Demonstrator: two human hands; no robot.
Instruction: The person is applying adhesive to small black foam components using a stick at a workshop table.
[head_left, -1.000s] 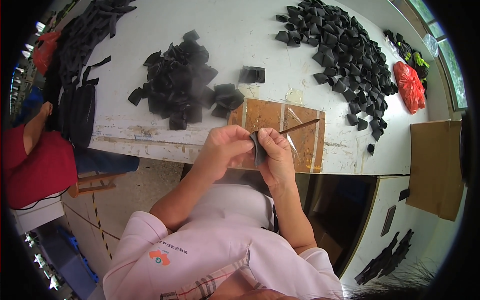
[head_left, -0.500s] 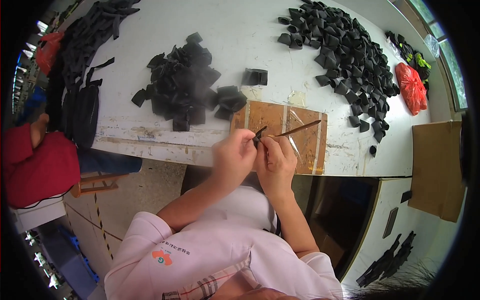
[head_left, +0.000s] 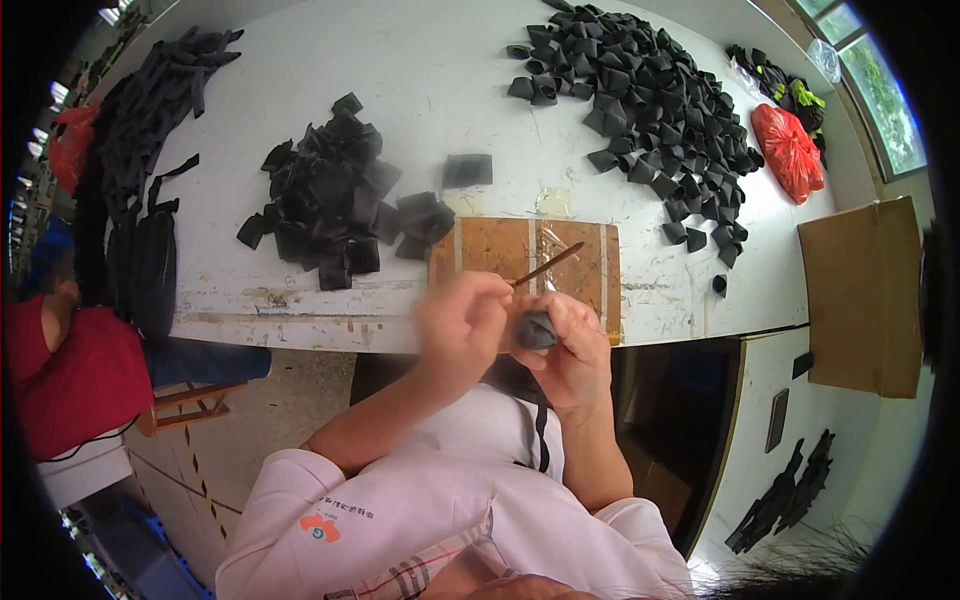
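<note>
The right hand [head_left: 582, 345] is found just at the near edge of the table [head_left: 420, 110], and its thumb and fingers are clamped on a small black piece [head_left: 537, 331], which is held in front of the near edge of the brown board [head_left: 490, 245]; the left hand [head_left: 462, 325] is close beside it on the left, with its fingers bent and blurred, so I cannot tell if they are pressed together or hold something; a thin brown stick [head_left: 552, 262] slants above the board, its lower end reaching the left fingertips, but I cannot tell which hand carries it; the board itself lies along the near edge of the table, and past its far left corner there is a loose pile of black pieces [head_left: 325, 200], while one flat black piece [head_left: 468, 170] lies apart, beyond the board's far edge; a larger pile of folded black pieces [head_left: 645, 105] spreads from the far edge toward the near right corner, with a red plastic bag [head_left: 788, 150] at the right edge, and many black strips [head_left: 160, 100] cover the far left corner
</note>
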